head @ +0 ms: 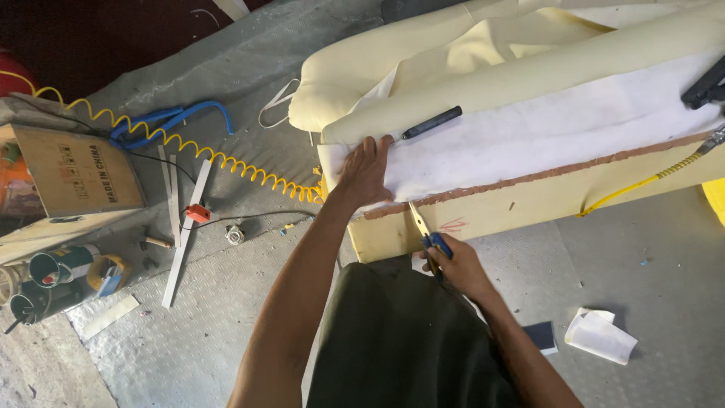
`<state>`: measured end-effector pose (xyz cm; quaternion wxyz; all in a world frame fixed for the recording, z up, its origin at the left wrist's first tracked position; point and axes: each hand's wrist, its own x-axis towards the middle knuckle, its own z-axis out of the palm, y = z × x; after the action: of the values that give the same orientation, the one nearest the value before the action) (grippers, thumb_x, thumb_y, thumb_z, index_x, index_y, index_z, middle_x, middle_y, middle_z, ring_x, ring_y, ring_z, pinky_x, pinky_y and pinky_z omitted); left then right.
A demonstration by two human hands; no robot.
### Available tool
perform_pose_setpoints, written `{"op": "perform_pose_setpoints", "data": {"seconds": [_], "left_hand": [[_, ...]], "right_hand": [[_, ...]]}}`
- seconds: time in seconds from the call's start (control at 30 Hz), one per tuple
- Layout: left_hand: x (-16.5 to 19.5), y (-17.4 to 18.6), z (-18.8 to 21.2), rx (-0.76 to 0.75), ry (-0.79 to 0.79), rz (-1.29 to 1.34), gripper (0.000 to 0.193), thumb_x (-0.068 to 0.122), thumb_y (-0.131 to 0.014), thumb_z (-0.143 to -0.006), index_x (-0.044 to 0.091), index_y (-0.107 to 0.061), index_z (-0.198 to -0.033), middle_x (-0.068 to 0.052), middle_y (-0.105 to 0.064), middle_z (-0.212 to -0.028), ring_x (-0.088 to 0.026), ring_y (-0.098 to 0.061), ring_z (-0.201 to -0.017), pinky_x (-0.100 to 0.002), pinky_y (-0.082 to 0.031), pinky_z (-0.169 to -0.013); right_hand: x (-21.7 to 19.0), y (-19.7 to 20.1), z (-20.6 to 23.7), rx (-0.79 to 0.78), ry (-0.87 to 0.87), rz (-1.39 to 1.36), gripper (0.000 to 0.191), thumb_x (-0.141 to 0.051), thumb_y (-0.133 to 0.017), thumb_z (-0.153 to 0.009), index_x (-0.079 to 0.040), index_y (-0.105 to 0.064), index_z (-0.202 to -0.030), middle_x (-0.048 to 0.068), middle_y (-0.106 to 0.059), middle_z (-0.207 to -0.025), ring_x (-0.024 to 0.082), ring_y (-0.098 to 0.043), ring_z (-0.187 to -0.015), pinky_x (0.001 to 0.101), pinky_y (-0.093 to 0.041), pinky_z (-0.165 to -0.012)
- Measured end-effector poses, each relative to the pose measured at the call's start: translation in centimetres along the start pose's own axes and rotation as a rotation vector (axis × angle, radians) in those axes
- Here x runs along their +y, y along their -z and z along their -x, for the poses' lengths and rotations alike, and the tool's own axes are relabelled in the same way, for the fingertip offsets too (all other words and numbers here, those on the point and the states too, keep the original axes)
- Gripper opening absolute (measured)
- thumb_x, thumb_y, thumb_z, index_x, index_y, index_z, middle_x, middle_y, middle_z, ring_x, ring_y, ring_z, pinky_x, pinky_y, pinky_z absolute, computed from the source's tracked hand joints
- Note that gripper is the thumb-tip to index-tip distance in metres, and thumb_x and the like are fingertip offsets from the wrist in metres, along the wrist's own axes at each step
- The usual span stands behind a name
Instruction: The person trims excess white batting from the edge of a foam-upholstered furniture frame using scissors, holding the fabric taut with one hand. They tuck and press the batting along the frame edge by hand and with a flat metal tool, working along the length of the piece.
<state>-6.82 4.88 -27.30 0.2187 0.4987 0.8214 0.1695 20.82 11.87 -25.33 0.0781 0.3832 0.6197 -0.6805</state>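
Nearest: person's dark trousers (400, 340) fill the bottom centre, both forearms reaching fwd. R hand (457, 264) is closed round blue-handled scissors (427, 230), blades pointing up & slightly left at the lower edge of the white fabric sheet (529, 143), just below the brown trim strip (544, 177). Can't tell if blades are open or shut. L hand (366, 172) lies flat, fingers spread, pressing the sheet's left end onto the pale yellow foam cushion (498, 68); grips nothing. Black marker (432, 122) lies on the sheet just beyond that hand. Floor at right: folded white scrap (600, 336) & small dark piece (542, 336). At left: white strips (185, 234), cans (53, 276), cardboard box (75, 170). Yellow coiled air hose (211, 155) runs from far left to the foam's corner, blue hose (170, 121) beyond it. Far right edge: black tool (706, 87) on the sheet, only partly in view.
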Motion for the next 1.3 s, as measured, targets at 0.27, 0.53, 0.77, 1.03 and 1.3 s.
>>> {"op": "perform_pose_setpoints", "data": {"seconds": [0.27, 0.53, 0.77, 1.03, 1.3], "left_hand": [[1.7, 0.7, 0.2, 0.0, 0.106, -0.023, 0.123, 0.038, -0.102, -0.042, 0.014, -0.033, -0.141, -0.018, -0.045, -0.12, -0.042, -0.049, -0.121, -0.059, -0.041, -0.102], [0.4, 1.1, 0.3, -0.02, -0.028, -0.008, 0.124, 0.037, -0.102, -0.044, 0.011, -0.032, -0.143, -0.019, -0.045, -0.119, -0.044, -0.051, -0.12, -0.056, -0.045, -0.1], [-0.2, 0.7, 0.4, -0.025, -0.14, -0.165, 0.132, 0.034, -0.101, -0.044, 0.006, -0.026, -0.15, -0.02, -0.045, -0.118, -0.04, -0.053, -0.114, -0.052, -0.049, -0.096], [0.6, 0.0, 0.5, -0.033, 0.01, -0.159, 0.124, 0.04, -0.099, -0.048, 0.01, -0.03, -0.146, -0.019, -0.043, -0.121, -0.041, -0.049, -0.118, -0.059, -0.045, -0.094], [0.9, -0.1, 0.4, -0.039, 0.016, -0.087, 0.116, 0.04, -0.096, -0.058, 0.009, -0.029, -0.147, -0.02, -0.043, -0.123, -0.044, -0.049, -0.119, -0.06, -0.044, -0.097]], "right_hand": [[-0.3, -1.3, 0.1, 0.129, 0.016, 0.429, 0.026, -0.023, -0.064, -0.096, -0.007, -0.066, -0.116, 0.01, -0.076, -0.077, 0.024, -0.076, -0.069, 0.0366, -0.057, -0.064], [-1.6, -2.8, -0.1, 0.167, 0.133, 0.459, 0.027, -0.021, -0.065, -0.095, -0.007, -0.066, -0.118, 0.017, -0.073, -0.078, 0.035, -0.073, -0.071, 0.0444, -0.054, -0.063], [-2.1, -2.4, -0.3, 0.202, 0.234, 0.678, 0.024, -0.018, -0.063, -0.097, -0.004, -0.064, -0.116, 0.025, -0.069, -0.077, 0.045, -0.067, -0.074, 0.0542, -0.049, -0.064], [-1.7, -3.0, 0.9, 0.256, 0.196, 0.648, 0.019, -0.015, -0.064, -0.095, -0.003, -0.065, -0.111, 0.025, -0.069, -0.078, 0.047, -0.066, -0.075, 0.0567, -0.05, -0.065], [-2.1, -2.7, 0.0, 0.27, 0.221, 0.785, 0.021, -0.011, -0.063, -0.091, -0.006, -0.065, -0.111, 0.024, -0.069, -0.077, 0.048, -0.066, -0.076, 0.0599, -0.049, -0.067]]}}
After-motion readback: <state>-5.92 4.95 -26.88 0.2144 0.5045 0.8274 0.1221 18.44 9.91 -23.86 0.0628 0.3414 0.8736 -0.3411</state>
